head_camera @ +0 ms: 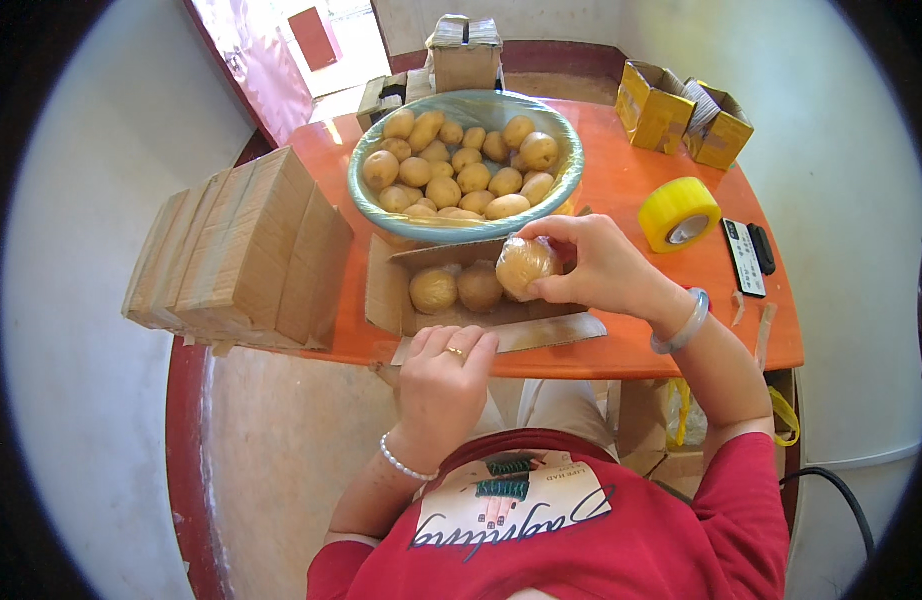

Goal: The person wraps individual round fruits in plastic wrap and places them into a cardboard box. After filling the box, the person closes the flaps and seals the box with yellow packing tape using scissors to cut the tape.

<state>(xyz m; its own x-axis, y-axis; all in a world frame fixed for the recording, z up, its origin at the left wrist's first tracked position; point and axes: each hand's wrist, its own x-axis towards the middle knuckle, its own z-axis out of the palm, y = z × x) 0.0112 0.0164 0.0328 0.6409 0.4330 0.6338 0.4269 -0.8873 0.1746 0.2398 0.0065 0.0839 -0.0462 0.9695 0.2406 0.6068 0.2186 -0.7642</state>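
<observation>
In my right hand (592, 262) is a potato wrapped in clear plastic film (522, 268), held above the right part of an open cardboard box (386, 300). Inside that box two more potatoes, a yellowish one (433, 290) and a browner one (480, 288), lie side by side. My left hand (450, 367) rests at the box's near edge with its fingers curled by the front flap (547, 334); whether it pinches the cardboard is hidden. Behind the box, a blue-green basin (363, 199) lined with plastic film holds several potatoes (474, 178).
Taped cardboard boxes (236, 247) stand at the left. On the right are a roll of yellow tape (678, 215), a white card-like object (743, 257), a black object (761, 249) and open yellow-taped boxes (656, 109). Another carton (467, 67) stands behind the basin.
</observation>
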